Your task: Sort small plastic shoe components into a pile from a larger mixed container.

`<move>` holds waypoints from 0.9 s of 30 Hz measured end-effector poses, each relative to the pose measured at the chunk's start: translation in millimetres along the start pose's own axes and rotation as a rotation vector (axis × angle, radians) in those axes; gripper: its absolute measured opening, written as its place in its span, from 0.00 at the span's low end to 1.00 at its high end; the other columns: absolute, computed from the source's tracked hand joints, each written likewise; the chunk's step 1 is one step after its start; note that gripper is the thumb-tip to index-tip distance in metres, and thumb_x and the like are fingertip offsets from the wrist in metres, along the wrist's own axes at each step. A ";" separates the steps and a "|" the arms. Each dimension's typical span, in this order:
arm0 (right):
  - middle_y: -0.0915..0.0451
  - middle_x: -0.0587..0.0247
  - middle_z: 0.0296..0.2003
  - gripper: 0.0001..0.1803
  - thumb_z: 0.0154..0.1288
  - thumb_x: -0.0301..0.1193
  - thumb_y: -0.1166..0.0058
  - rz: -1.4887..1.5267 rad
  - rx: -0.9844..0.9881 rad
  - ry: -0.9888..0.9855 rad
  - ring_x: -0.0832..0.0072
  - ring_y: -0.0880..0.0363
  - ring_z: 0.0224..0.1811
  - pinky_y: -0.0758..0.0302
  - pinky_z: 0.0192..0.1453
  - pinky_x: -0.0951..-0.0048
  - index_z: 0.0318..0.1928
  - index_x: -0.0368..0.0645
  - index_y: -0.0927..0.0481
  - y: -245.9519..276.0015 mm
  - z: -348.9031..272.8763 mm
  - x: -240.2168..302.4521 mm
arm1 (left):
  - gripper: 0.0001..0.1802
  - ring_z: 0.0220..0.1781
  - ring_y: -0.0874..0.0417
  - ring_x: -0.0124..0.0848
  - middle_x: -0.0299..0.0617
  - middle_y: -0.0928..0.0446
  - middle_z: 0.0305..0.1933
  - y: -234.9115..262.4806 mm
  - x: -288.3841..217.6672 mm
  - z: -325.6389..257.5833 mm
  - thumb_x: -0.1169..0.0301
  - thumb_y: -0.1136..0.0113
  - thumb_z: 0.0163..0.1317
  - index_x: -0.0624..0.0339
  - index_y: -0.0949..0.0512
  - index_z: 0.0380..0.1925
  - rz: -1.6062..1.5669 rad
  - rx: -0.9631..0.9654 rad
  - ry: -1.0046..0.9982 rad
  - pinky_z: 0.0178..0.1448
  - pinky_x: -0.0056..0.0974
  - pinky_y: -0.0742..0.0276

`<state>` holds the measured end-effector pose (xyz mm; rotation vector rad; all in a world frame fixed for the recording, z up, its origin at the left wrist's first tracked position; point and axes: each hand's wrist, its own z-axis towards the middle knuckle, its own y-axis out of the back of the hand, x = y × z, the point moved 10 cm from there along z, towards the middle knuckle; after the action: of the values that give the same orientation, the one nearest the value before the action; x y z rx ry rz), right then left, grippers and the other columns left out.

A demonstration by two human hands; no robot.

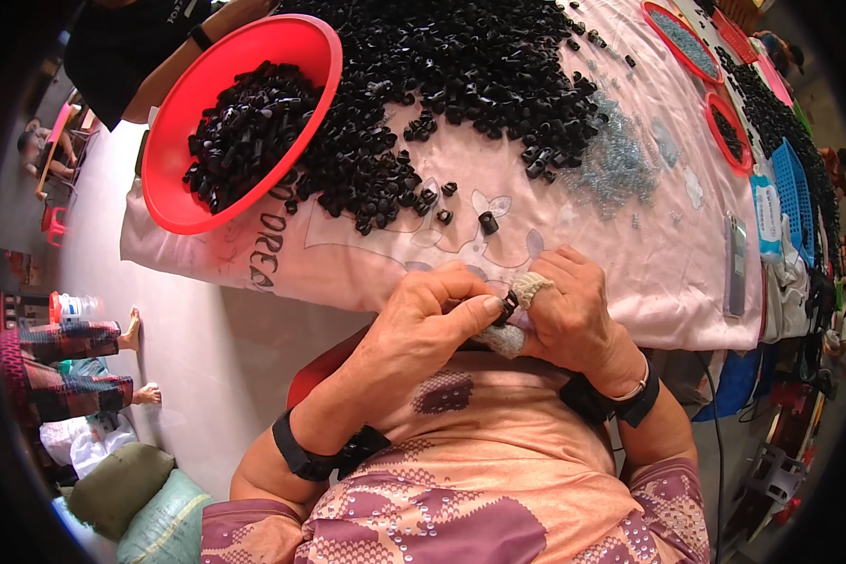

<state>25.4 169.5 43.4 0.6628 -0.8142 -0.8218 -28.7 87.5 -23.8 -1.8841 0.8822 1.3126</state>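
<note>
Close together at the near edge of the cloth-covered table, my left hand (pixel 430 315) and my right hand (pixel 575 305) meet over my lap. Between their fingertips is a small black plastic part (pixel 509 306), pinched from both sides. A cream finger cover (pixel 532 287) wraps a right-hand finger; a greyish finger cover (pixel 501 340) shows just below the part. Beyond my hands, a few loose black parts (pixel 488 223) lie on the pink cloth. Behind them spreads a large heap of black plastic parts (pixel 461 70), and to its right a scatter of small silvery pieces, apparently springs (pixel 616 164).
A red basin (pixel 174 193) of black parts stands at the left, beside another person's arm (pixel 164 80). On the right are red trays (pixel 744 155), a blue basket (pixel 792 202) and a phone-like slab (pixel 734 268). Someone's bare feet (pixel 146 394) show at left, near sacks (pixel 122 489).
</note>
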 end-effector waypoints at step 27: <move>0.29 0.63 0.21 0.17 0.44 0.38 0.33 0.037 0.035 -0.020 0.64 0.28 0.23 0.34 0.29 0.63 0.21 0.43 0.29 -4.5 2.0 -2.9 | 0.09 0.24 0.38 0.12 0.23 0.32 0.24 -3.7 1.8 -3.6 0.66 0.43 0.69 0.61 0.20 0.36 -0.202 -0.004 0.120 0.26 0.22 0.45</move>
<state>20.8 169.2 40.0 0.6700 -0.8586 -0.7834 -23.4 86.3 -24.0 -2.0139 0.7270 1.0904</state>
